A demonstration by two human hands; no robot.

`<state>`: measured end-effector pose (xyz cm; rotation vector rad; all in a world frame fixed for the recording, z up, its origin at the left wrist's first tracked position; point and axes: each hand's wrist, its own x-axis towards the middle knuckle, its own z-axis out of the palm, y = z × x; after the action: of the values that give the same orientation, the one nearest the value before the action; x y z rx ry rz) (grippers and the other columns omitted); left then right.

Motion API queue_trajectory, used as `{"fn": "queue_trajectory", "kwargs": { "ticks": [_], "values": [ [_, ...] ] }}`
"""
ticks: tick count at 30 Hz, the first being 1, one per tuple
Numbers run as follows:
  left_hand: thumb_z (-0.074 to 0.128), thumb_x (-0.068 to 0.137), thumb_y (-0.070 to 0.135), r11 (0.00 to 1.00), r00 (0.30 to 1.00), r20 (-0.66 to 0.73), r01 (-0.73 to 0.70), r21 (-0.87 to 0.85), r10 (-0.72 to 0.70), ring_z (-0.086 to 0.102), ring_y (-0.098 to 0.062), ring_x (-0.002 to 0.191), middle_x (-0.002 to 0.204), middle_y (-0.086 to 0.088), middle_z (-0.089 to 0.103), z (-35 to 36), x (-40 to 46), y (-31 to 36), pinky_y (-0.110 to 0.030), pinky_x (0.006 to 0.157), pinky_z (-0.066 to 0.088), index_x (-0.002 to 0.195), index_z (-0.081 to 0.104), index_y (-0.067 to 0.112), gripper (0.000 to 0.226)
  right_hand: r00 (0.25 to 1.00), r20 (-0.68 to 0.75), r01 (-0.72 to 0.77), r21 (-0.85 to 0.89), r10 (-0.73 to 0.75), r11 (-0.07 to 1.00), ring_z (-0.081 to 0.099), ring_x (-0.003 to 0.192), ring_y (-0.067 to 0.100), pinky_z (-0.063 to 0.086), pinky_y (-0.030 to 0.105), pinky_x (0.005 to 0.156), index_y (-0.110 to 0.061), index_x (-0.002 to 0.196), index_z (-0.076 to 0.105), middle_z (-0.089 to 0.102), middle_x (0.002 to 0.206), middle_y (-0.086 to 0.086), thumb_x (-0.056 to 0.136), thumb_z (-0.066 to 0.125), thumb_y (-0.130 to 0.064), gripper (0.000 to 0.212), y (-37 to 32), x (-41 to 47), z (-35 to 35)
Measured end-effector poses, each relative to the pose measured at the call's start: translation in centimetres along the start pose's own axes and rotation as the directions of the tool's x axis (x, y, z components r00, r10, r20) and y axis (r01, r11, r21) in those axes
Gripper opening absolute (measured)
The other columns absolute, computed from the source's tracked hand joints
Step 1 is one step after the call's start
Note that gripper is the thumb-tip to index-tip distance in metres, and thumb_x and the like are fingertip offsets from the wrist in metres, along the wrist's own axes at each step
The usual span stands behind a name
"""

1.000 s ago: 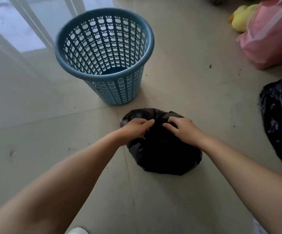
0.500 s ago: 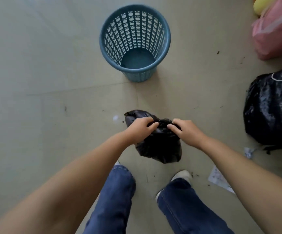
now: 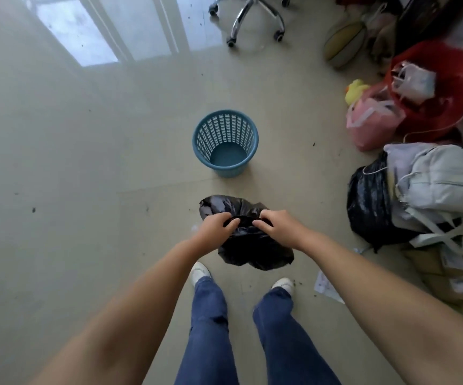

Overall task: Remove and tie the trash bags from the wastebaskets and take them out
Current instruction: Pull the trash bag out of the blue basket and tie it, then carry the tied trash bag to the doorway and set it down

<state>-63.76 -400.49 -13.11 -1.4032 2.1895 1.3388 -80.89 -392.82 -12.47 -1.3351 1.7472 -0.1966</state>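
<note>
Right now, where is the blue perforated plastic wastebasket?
Head view, centre: the blue perforated plastic wastebasket stands upright on the floor, just beyond the black trash bag both hands grip.

Black trash bag (image 3: 255,245), blue lattice-patterned wastebasket (image 3: 225,143), blue jeans (image 3: 210,329), white shoes (image 3: 200,270), beige floor (image 3: 58,190)

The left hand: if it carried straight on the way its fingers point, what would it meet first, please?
Probably the right hand: the left hand points across the black trash bag's gathered neck towards it, fingertips nearly meeting.

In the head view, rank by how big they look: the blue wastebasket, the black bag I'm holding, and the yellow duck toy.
1. black bag, though it is nearer the camera
2. blue wastebasket, close behind
3. yellow duck toy, partly hidden
</note>
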Motion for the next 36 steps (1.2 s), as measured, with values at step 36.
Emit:
{"fn": "queue_trajectory", "kwargs": {
  "ticks": [36],
  "values": [
    [0.040,0.099,0.036,0.061,0.059,0.897,-0.997,0.036,0.437,0.054,-0.020,0.075,0.082,-0.007,0.057,19.8,-37.4,14.0,-0.025,0.060,0.034,0.088,0.056,0.008,0.034,0.158,-0.543,-0.414,0.722,0.825,0.555,0.053,0.076,0.017,0.037,0.030,0.066,-0.012,0.089,0.055,0.058,0.082,0.003,0.098,0.041,-0.032,0.027,-12.3,-53.3,28.4]
  ]
}}
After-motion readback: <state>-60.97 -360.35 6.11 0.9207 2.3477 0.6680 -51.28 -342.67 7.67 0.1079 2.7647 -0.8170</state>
